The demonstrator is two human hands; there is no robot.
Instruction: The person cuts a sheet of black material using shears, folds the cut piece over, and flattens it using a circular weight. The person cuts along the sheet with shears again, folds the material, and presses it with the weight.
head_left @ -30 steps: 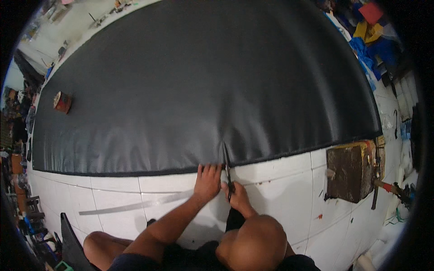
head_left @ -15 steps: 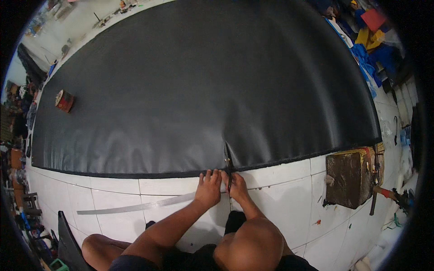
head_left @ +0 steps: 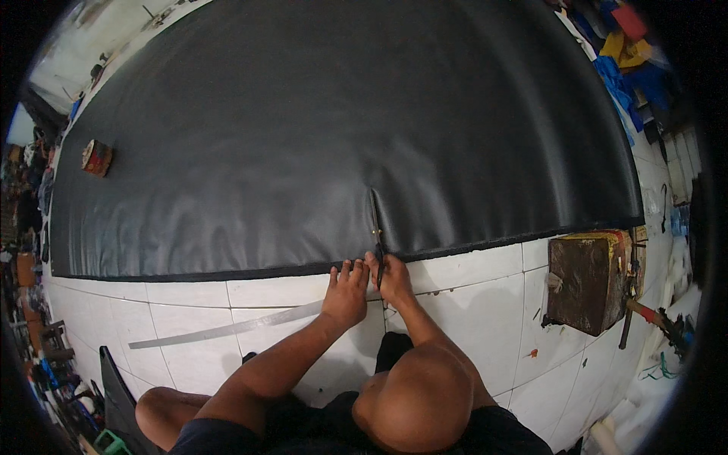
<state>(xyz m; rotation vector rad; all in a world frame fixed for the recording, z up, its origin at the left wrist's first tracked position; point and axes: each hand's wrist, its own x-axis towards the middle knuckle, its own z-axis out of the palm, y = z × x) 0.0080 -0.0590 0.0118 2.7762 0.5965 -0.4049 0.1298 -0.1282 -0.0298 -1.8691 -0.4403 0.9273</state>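
Note:
A large black sheet with a leathery sheen covers the floor before me. My right hand grips the handles of a pair of scissors at the sheet's near edge. The blades point away from me over the sheet, which is puckered around them. Whether the lower blade is under the sheet, I cannot tell. My left hand lies just left of the scissors, fingers stretched out with their tips at the sheet's edge; its thumb is hidden. Beneath my left wrist runs a long grey metal ruler on the tiles.
A worn brown block stands at the right by the sheet's corner, with a hammer-like tool beside it. A small reddish block sits on the sheet's far left. Coloured cloths are heaped at the upper right.
The scissors and my right hand have moved forward, so the blades reach farther over the sheet. My left hand has shifted slightly forward. The whole view has shifted a little.

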